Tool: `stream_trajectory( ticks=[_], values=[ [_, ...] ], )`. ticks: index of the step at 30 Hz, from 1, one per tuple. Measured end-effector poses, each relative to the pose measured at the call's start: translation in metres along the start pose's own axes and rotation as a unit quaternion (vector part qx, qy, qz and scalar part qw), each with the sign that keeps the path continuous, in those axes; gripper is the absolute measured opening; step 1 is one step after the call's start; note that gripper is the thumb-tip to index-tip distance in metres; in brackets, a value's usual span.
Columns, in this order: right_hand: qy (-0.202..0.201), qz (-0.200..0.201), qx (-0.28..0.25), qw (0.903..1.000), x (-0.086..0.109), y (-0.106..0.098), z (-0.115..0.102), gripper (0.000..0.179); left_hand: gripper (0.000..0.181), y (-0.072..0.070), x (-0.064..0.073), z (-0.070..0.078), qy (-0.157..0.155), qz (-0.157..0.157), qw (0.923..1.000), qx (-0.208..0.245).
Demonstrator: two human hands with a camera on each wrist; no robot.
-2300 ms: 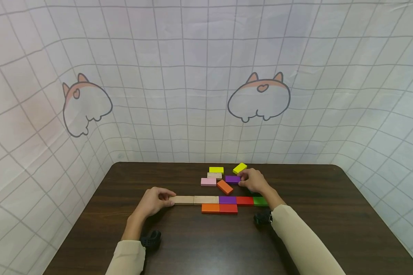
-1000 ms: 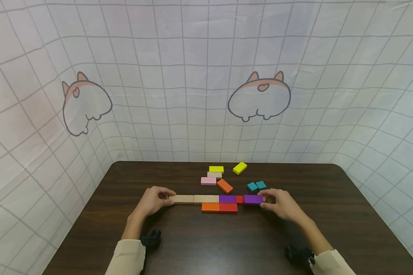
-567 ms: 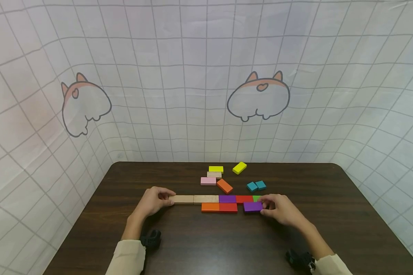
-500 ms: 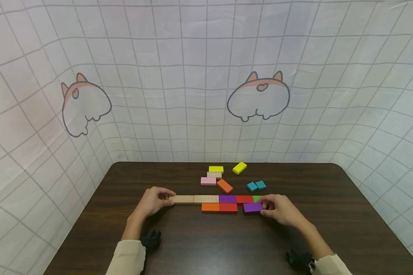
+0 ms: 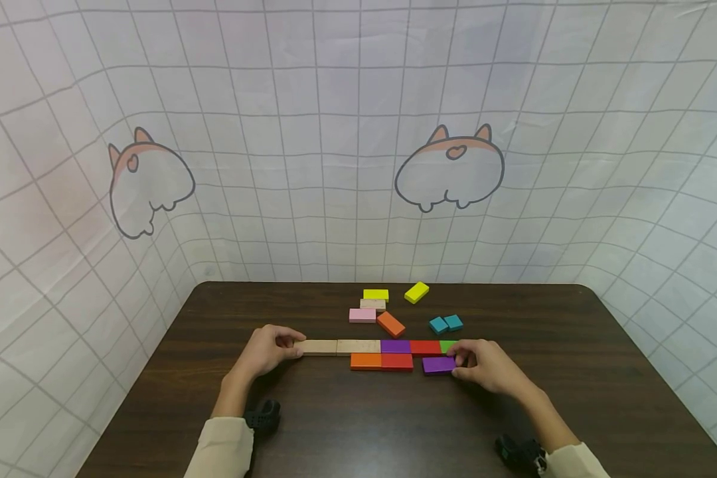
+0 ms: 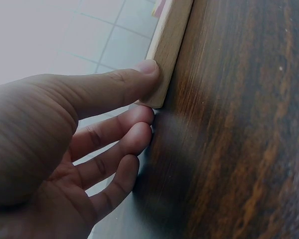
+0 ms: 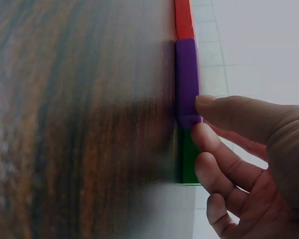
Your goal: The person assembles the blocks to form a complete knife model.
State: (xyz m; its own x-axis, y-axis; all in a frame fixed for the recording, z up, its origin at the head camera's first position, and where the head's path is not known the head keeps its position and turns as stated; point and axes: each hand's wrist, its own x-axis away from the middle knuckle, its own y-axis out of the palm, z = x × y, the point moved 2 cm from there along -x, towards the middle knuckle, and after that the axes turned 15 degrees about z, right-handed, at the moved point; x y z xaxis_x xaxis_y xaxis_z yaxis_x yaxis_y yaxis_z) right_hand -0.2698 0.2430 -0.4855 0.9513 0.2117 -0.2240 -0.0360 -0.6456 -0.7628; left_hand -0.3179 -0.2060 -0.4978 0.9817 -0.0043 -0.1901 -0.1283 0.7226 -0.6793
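My left hand [image 5: 267, 350] pinches the left end of a plain wooden block [image 5: 319, 348], thumb on its near side in the left wrist view. That block begins a straight row: a second plain block [image 5: 358, 346], a purple one [image 5: 395, 346], a red one [image 5: 425, 347] and a green one [image 5: 447, 346], partly hidden by my right hand [image 5: 488, 365]. Between its thumb and fingers the right hand holds another purple block [image 7: 187, 79] by its right end, just in front of the row. Left of it, an orange block [image 5: 366, 361] and a red block [image 5: 397, 362] lie against the row's near side.
Behind the row lie a tilted orange block [image 5: 391, 324], a pink block [image 5: 362, 316], a pale wooden block [image 5: 373, 304], two yellow blocks [image 5: 417, 293] and two teal blocks [image 5: 445, 324]. The dark wooden table [image 5: 346, 425] ends at a white grid-patterned cloth [image 5: 311, 252].
My right hand has taken the purple block from the back, carried it over the row and lowered it toward the table in front. The left hand has stayed at the row's end.
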Motion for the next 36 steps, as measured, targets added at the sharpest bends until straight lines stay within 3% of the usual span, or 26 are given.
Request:
stream_trajectory(
  ticks=[10, 36],
  values=[
    [-0.008, 0.005, -0.004, 1.0000, -0.001, 0.002, -0.001, 0.017, 0.019, 0.000, 0.000, -0.001, 0.005, 0.000, 1.0000, 0.002],
    [-0.011, 0.009, -0.012, 0.9998, -0.009, 0.014, -0.008, 0.015, 0.021, 0.000, 0.000, 0.000, 0.011, -0.003, 0.9999, 0.003]
  ],
)
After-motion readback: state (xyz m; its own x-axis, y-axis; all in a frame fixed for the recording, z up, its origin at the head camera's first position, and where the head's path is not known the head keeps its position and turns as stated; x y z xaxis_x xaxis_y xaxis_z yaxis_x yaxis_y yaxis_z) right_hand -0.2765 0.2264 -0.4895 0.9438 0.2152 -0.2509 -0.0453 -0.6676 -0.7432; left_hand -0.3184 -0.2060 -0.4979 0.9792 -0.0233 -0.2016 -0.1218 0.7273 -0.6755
